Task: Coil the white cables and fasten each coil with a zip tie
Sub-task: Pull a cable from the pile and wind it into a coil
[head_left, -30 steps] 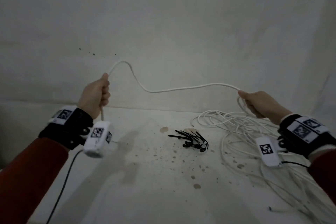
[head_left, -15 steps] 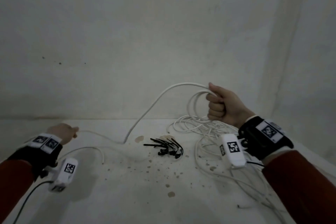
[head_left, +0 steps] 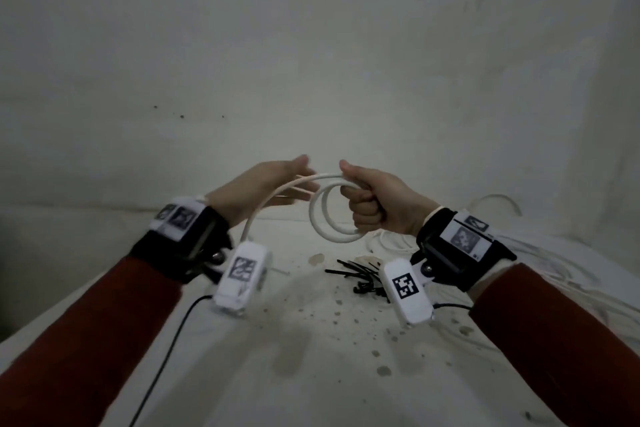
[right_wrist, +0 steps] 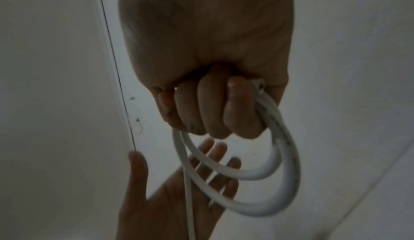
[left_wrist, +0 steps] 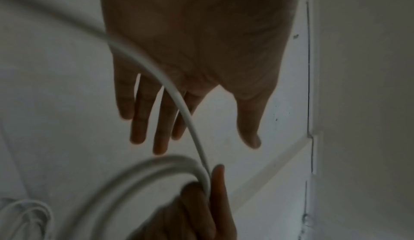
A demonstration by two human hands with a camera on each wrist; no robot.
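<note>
My right hand (head_left: 360,194) is a fist gripping a small coil of white cable (head_left: 323,218), two loops hanging below the knuckles (right_wrist: 280,155). My left hand (head_left: 306,175) is just left of it, fingers straight and spread, palm toward the coil. The free run of cable (left_wrist: 179,98) lies loosely across that palm and drops to the table (head_left: 247,229). No finger of the left hand curls around it. A bunch of black zip ties (head_left: 356,276) lies on the table under the hands, partly hidden by the right wrist camera.
More loose white cable (head_left: 519,253) is piled on the table at the right, behind my right forearm. The white table top (head_left: 311,357) is spotted with stains. A pale wall (head_left: 311,62) stands close behind. A black lead (head_left: 166,357) hangs from the left wrist camera.
My left hand rose from the table at the far left, came to the right hand and opened. The cable it carried now adds to the coil in the right hand.
</note>
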